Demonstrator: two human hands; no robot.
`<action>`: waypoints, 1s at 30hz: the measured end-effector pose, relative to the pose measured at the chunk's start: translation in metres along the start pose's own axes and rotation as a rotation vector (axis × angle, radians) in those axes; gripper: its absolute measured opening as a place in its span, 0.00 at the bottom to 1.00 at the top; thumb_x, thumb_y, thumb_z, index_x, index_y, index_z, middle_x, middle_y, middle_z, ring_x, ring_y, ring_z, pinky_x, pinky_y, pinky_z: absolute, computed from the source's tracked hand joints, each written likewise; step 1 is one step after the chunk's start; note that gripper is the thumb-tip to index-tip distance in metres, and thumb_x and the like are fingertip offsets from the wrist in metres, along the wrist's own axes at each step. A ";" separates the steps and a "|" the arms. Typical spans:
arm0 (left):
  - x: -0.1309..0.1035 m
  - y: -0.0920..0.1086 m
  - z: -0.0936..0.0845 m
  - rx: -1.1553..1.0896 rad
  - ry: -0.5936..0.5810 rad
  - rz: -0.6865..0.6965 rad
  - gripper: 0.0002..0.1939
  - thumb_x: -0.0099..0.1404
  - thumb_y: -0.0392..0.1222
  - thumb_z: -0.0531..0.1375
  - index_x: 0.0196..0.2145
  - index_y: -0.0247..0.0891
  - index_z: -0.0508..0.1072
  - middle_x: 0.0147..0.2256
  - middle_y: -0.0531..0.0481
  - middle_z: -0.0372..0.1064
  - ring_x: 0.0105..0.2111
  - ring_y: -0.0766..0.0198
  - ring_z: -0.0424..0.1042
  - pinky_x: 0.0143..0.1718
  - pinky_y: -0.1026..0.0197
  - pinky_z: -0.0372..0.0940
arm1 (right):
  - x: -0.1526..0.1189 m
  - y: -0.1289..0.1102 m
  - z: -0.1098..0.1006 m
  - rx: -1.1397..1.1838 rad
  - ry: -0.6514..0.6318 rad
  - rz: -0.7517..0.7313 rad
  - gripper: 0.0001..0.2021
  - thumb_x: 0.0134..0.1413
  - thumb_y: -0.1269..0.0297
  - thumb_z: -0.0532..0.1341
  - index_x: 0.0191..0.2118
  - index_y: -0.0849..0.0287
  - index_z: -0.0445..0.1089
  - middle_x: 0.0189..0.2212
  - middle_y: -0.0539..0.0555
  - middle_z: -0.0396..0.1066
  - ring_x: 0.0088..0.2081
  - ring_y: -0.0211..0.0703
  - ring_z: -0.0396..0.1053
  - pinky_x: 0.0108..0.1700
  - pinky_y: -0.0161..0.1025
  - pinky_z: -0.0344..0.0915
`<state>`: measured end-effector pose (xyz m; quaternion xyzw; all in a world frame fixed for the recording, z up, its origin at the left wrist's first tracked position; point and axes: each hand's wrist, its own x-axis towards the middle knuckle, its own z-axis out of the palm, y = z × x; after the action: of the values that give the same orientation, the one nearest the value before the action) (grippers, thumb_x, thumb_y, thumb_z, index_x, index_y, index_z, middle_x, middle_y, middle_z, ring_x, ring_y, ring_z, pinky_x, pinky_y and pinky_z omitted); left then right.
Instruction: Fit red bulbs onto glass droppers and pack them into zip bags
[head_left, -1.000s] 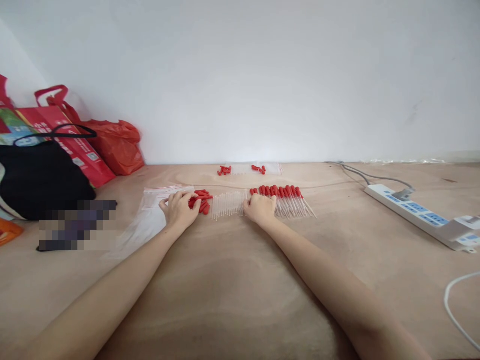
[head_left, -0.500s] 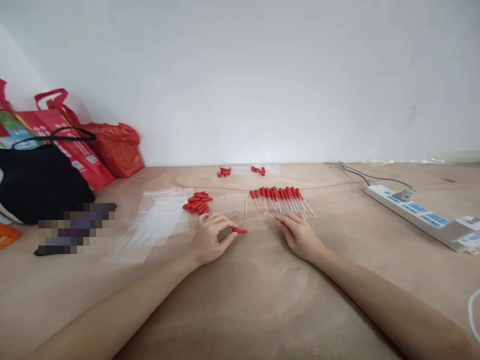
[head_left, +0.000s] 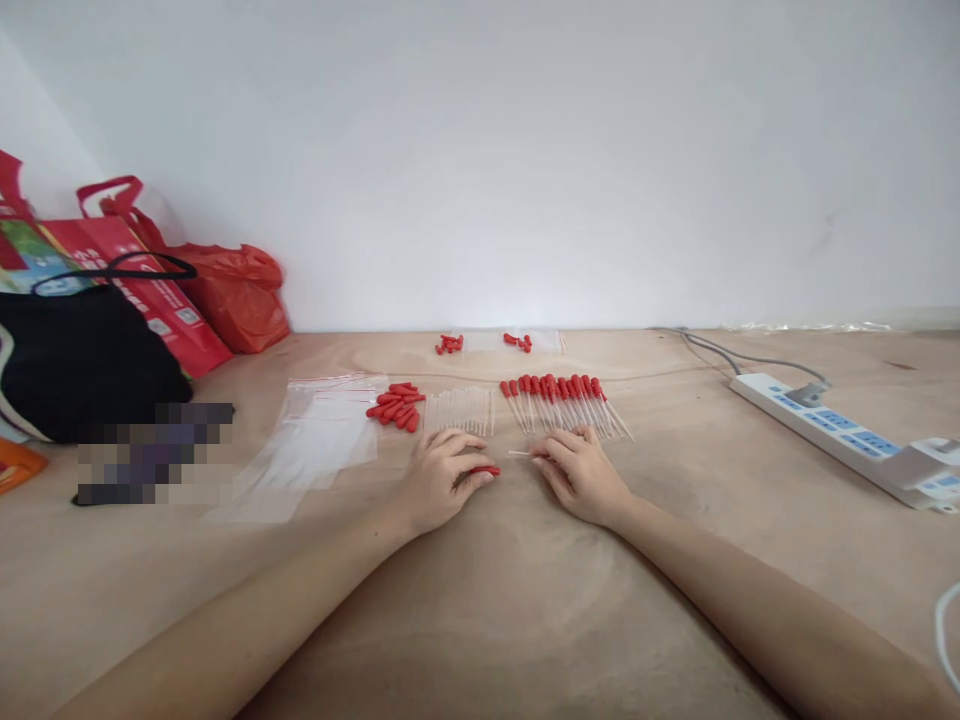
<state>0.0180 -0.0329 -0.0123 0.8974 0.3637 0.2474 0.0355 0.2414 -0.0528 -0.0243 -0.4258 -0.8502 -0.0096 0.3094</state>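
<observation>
Between the thumb and fingers of my left hand [head_left: 441,482] is a red rubber dropper bulb [head_left: 489,470], partly hidden by the fingers. My right hand [head_left: 583,474] pinches a thin clear dropper tube [head_left: 518,454], whose free end points left toward the bulb. The two pieces are apart. Beyond my left hand lie a heap of red bulbs [head_left: 391,408] and a row of bare tubes [head_left: 459,408]. Past my right hand, several red-topped droppers [head_left: 564,388] lie side by side, bulbs toward the wall.
Clear zip bags [head_left: 315,440] lie flat at the left. Near the wall are more small red bulbs [head_left: 450,344] and a clear bag [head_left: 484,341]. A black bag [head_left: 90,365] and a red plastic bag [head_left: 240,300] stand far left; a power strip [head_left: 832,425] lies right.
Both hands have moved closer together. My right hand has shifted left and turned the tube nearly level; my left hand has shifted slightly right with the bulb.
</observation>
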 end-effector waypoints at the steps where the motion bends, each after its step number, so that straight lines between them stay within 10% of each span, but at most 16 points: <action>1: 0.000 0.001 0.000 0.000 0.011 -0.012 0.09 0.63 0.44 0.53 0.35 0.44 0.72 0.38 0.53 0.70 0.42 0.60 0.65 0.45 0.54 0.50 | 0.000 -0.001 0.000 0.007 -0.002 -0.006 0.07 0.55 0.70 0.50 0.34 0.59 0.64 0.31 0.52 0.69 0.33 0.38 0.63 0.40 0.40 0.48; 30: -0.002 0.008 -0.003 -0.143 -0.027 -0.023 0.10 0.65 0.41 0.49 0.32 0.42 0.69 0.32 0.55 0.72 0.35 0.64 0.68 0.48 0.53 0.42 | 0.002 -0.007 0.001 0.044 -0.004 -0.127 0.09 0.54 0.70 0.51 0.36 0.57 0.67 0.30 0.50 0.69 0.31 0.35 0.63 0.41 0.41 0.46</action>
<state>0.0206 -0.0405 -0.0081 0.8916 0.3547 0.2602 0.1073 0.2345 -0.0556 -0.0225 -0.3640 -0.8762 -0.0095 0.3158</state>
